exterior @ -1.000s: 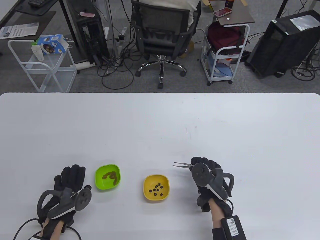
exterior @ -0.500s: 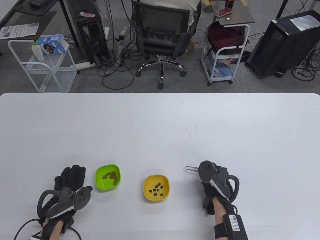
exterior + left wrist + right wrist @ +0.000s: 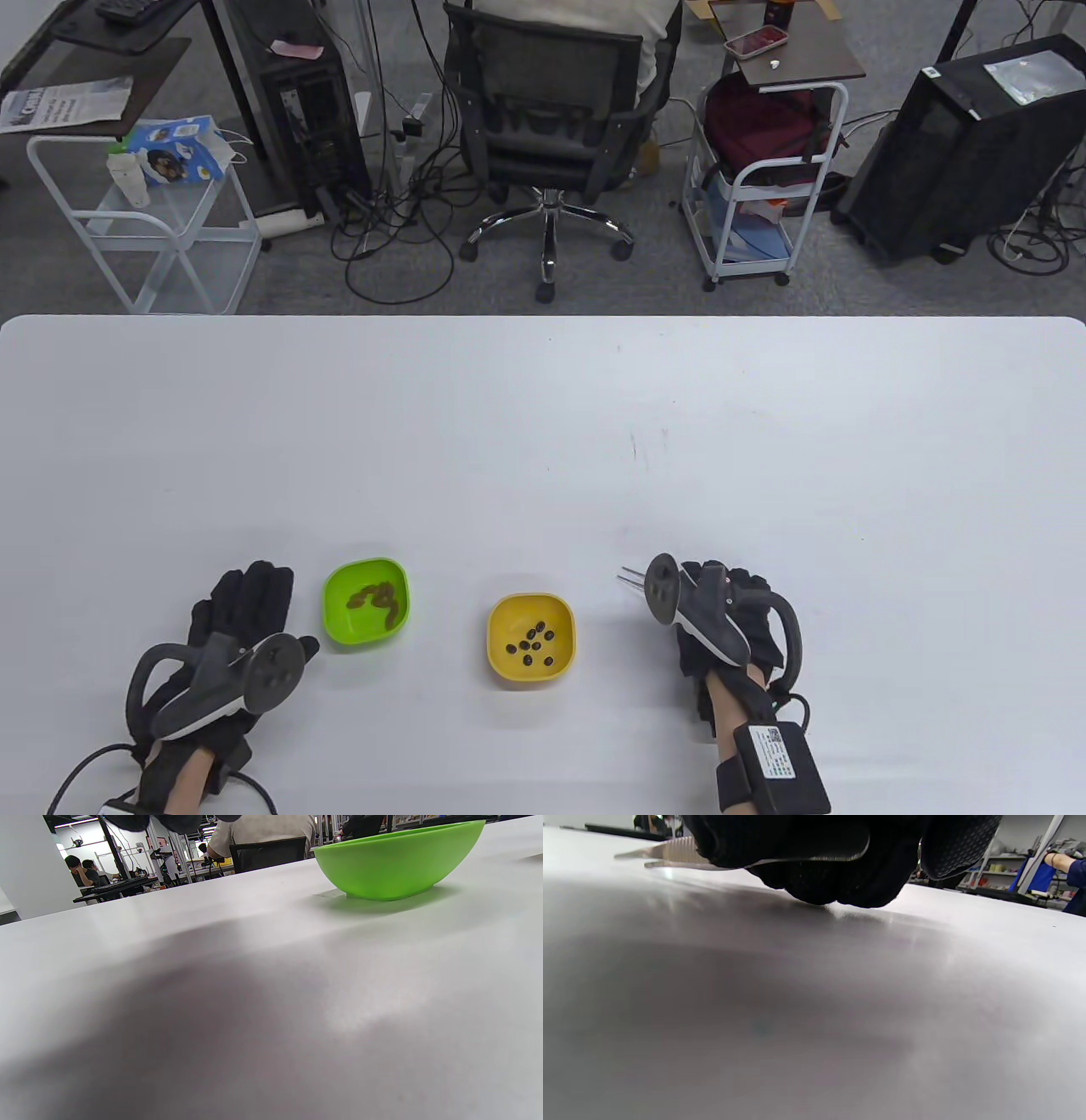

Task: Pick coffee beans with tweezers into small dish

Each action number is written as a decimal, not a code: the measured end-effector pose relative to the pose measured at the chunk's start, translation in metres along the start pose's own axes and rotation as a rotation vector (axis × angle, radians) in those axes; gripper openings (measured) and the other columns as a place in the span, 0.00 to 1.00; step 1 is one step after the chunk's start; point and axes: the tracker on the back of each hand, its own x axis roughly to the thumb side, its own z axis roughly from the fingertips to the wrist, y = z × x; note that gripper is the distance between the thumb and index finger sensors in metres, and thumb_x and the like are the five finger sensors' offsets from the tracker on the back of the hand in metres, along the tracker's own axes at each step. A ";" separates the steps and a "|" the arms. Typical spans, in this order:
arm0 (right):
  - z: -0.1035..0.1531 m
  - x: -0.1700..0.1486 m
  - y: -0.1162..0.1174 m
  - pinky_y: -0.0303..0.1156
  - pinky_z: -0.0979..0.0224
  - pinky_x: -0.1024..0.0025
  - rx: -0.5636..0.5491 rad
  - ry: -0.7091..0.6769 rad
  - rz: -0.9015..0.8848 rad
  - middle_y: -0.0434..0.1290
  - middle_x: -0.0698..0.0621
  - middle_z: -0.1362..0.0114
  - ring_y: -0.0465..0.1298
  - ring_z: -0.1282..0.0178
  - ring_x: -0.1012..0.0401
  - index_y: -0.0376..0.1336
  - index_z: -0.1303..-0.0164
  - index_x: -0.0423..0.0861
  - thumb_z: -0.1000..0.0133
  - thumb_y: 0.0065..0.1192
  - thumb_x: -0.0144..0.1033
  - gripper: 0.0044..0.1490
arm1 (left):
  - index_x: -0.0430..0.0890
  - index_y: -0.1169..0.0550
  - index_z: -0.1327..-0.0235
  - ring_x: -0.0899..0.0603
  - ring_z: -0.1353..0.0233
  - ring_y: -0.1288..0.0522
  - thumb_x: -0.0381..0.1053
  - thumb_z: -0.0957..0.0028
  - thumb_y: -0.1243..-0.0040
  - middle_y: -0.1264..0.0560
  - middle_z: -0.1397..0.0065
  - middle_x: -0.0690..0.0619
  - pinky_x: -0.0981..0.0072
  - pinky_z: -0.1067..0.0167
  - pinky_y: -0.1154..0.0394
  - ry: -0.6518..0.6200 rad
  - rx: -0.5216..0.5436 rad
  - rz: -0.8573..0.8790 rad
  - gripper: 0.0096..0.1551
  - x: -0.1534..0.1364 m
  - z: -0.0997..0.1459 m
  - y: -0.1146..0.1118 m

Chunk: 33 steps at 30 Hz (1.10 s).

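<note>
A green dish (image 3: 366, 602) with several brown beans stands near the table's front left; it shows in the left wrist view (image 3: 394, 861) too. A yellow dish (image 3: 530, 639) with several dark coffee beans (image 3: 533, 643) stands to its right. My right hand (image 3: 721, 624) holds metal tweezers (image 3: 630, 579), tips apart and pointing left, right of the yellow dish; my knuckles rest on the table in the right wrist view, with the tweezers (image 3: 666, 857) low above it. My left hand (image 3: 237, 628) lies flat on the table left of the green dish, holding nothing.
The white table (image 3: 543, 424) stretches far beyond the dishes. Behind its far edge stand an office chair (image 3: 551, 110), two white carts (image 3: 161, 221) and computer towers (image 3: 959, 144).
My right hand has drawn back to the right and down toward the table, and the tweezers have come with it, away from the yellow dish. The left hand has barely moved.
</note>
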 end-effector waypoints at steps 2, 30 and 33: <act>-0.001 0.002 0.001 0.64 0.20 0.40 0.010 0.001 0.019 0.73 0.52 0.35 0.76 0.37 0.51 0.61 0.37 0.54 0.48 0.53 0.42 0.27 | 0.30 0.54 0.12 0.19 0.14 0.45 0.62 0.39 0.68 0.52 0.09 0.28 0.25 0.25 0.41 0.000 0.002 0.002 0.52 0.000 0.000 0.000; 0.043 0.024 -0.039 0.62 0.19 0.40 -0.080 -0.145 0.109 0.68 0.48 0.21 0.72 0.23 0.44 0.57 0.26 0.52 0.47 0.52 0.46 0.36 | 0.31 0.53 0.11 0.19 0.14 0.44 0.63 0.40 0.68 0.51 0.09 0.28 0.26 0.25 0.40 -0.003 0.021 -0.004 0.53 -0.001 0.000 0.000; 0.058 0.021 -0.044 0.56 0.17 0.38 -0.131 -0.193 0.058 0.58 0.44 0.13 0.62 0.15 0.39 0.49 0.19 0.48 0.47 0.51 0.48 0.45 | 0.31 0.53 0.11 0.19 0.14 0.44 0.63 0.40 0.68 0.52 0.09 0.28 0.26 0.25 0.40 0.000 0.020 -0.001 0.53 -0.002 0.000 -0.002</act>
